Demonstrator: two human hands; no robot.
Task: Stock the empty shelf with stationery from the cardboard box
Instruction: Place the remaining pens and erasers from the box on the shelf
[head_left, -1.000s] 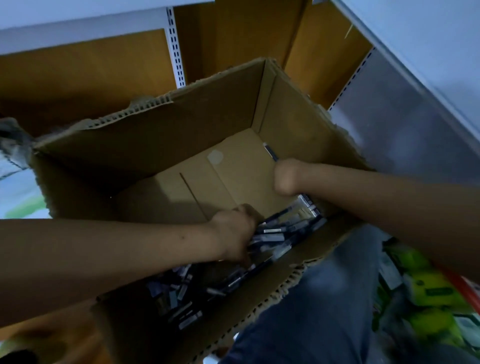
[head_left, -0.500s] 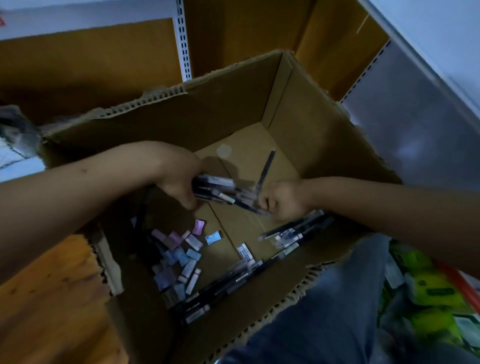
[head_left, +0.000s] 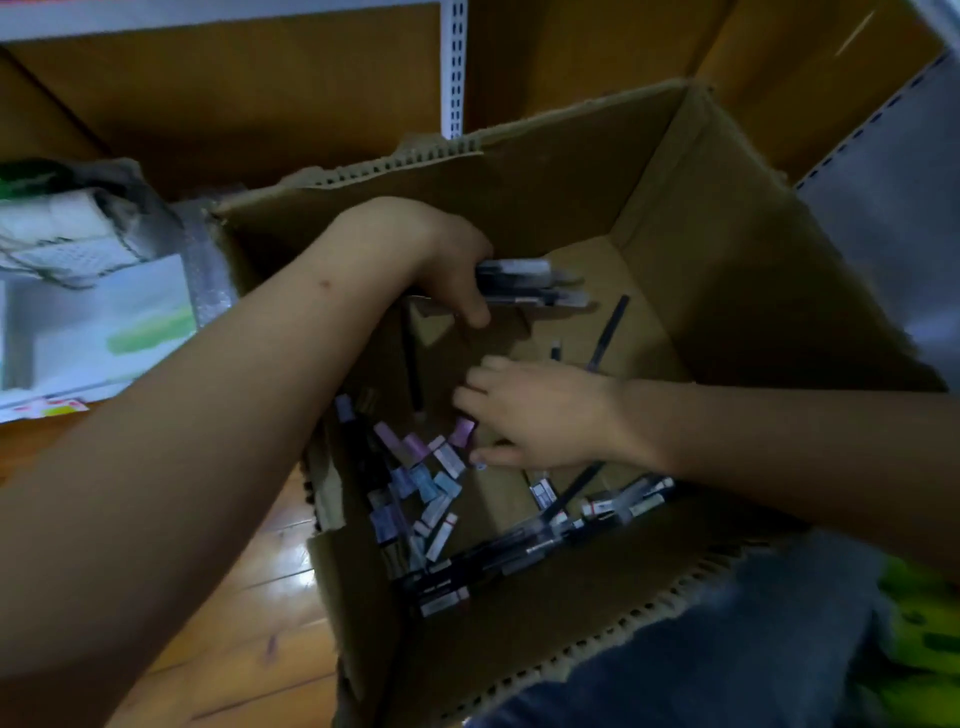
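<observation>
The open cardboard box (head_left: 727, 218) fills the middle of the view. My left hand (head_left: 447, 260) grips a bundle of pens (head_left: 524, 283) above the box floor near the far wall. My right hand (head_left: 535, 410) reaches down to the box floor with fingers spread, touching small erasers (head_left: 415, 478) that lie in a loose heap at the left. More pens (head_left: 519, 556) lie along the near wall, and a single dark pen (head_left: 608, 332) lies at the back. The wooden shelf (head_left: 234, 88) stands behind the box.
White packaged goods (head_left: 88, 312) sit on the floor left of the box. Wooden floorboards (head_left: 260, 597) show at lower left. My denim-clad knee (head_left: 727, 649) presses against the box's near edge. Green packets (head_left: 919, 634) lie at far right. A white perforated shelf upright (head_left: 454, 67) rises behind.
My left hand lifted a bundle of pens from the heap and holds it higher. My right hand let go near the bundle, opened, and moved down toward the erasers.
</observation>
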